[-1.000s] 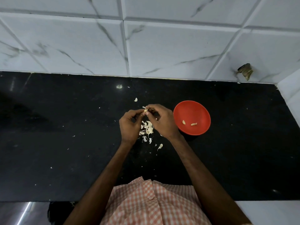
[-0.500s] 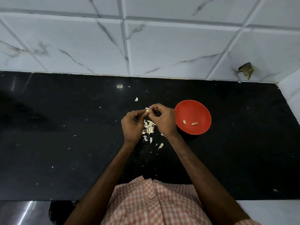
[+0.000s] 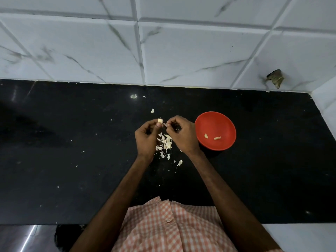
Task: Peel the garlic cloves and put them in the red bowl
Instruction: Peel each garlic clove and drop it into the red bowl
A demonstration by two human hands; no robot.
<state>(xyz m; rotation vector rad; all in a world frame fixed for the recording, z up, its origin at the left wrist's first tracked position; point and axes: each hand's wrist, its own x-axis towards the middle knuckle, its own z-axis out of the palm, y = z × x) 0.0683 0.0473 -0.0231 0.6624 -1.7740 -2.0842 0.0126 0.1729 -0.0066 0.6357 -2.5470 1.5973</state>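
- Fingers of the left hand pinch a clove, up over the counter's middle.
- Right hand pinches a peel scrap just beside it.
- Bowl, nearer the right edge, holds two peeled cloves.

Left hand and right hand partly hide peel pile — shirt cropped.

Nothing legible from where I stand: no text, label, brand, number or sign on the red bowl, the worktop, the wall tiles or my checked shirt.
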